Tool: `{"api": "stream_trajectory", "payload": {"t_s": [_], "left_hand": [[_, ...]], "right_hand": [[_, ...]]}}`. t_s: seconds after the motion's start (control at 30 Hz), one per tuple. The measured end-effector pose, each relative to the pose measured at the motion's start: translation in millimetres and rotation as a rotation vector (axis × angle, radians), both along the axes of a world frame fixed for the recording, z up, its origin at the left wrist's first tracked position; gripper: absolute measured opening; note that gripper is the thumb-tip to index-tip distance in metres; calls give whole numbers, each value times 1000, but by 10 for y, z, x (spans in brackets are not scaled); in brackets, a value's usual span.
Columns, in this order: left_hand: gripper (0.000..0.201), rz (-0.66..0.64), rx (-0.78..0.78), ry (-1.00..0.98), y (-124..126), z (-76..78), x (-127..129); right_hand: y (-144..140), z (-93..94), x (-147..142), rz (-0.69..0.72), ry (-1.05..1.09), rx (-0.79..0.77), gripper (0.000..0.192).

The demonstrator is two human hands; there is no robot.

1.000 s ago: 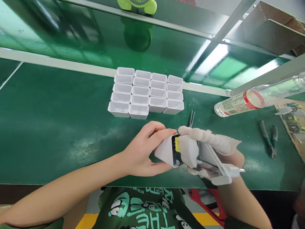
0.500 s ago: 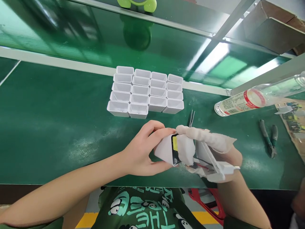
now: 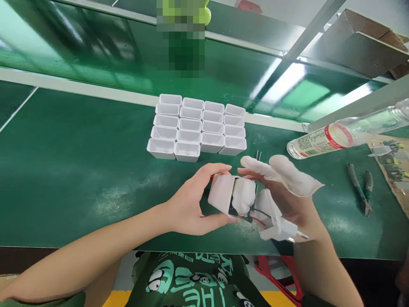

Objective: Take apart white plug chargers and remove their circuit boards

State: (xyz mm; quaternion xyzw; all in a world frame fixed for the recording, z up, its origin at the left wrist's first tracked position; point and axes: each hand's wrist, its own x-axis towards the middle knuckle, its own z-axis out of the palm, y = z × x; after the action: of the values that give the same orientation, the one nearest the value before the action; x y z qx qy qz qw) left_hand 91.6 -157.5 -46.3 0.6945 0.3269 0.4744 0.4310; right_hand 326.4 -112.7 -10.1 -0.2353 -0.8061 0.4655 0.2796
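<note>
- The white plastic housing [image 3: 220,192] is between your hands, above the near edge of the bench; a circuit board [image 3: 246,219] carrying a bumpy white mass [image 3: 244,196] sits partway in its open end.
- Judging by how it lies, the insertion is done only in part: the white mass sticks out of the mouth, and the two-pin plug cap [image 3: 278,229] is off the housing, tethered by a black wire [image 3: 262,212] and a red wire [image 3: 258,221].
- Your left hand [image 3: 191,209] grasps the housing, thumb below and fingers above.
- Your right hand [image 3: 287,204] stretches its white finger cots [image 3: 283,172] out above the plug cap, clear of the white mass; whether hidden fingers grip the cap, you cannot tell from here.
- Eighteen open-topped white cases [image 3: 187,154] stand in four columns beyond your hands.
- On the green bench top [image 3: 79,179], tweezers [image 3: 258,156] lie just behind your right hand; farther right are cutting pliers [image 3: 366,204], a clear bottle [image 3: 315,143] and a sheet of small parts [image 3: 394,181].
- A cardboard box [image 3: 361,47] sits on the upper shelf; below you, a red stool [image 3: 271,277] and a yellow floor stripe [image 3: 116,298] show.
</note>
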Motion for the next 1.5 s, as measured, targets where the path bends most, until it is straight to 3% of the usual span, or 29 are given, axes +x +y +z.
{"api": "stream_trajectory", "payload": {"t_s": [0.17,0.23,0.3,0.4,0.5,0.67,0.77,0.97,1.3,1.37,1.5], "left_hand": [[101,-267,-179,-119,-31,23,1],[104,-295,-172,-69,-19,24,-21],[105,-175,-83,2,9,24,-54],[108,82,190,118,51,41,-93],[95,163,386,286,62,75,-85],[42,292,364,362,59,110,-57],[25,376,324,336,83,120,-69],[14,407,266,276,91,126,-65],[21,370,351,251,76,103,-30],[25,369,418,294,87,93,-48],[31,370,579,402,87,70,-74]], "right_hand": [[-12,-80,17,134,99,-131,80],[-20,-126,2,95,72,-98,78],[-21,-196,-41,-10,1,-11,78],[-11,-340,-145,-99,-165,184,74],[4,-457,-228,-102,-233,287,65],[25,-453,-243,-90,-148,297,65],[40,-416,-241,-78,-48,368,56],[73,-462,-254,-46,42,595,34],[68,-467,-247,-15,-70,573,2],[74,-454,-248,2,-54,577,7],[79,-441,-238,-14,-32,436,42]]}}
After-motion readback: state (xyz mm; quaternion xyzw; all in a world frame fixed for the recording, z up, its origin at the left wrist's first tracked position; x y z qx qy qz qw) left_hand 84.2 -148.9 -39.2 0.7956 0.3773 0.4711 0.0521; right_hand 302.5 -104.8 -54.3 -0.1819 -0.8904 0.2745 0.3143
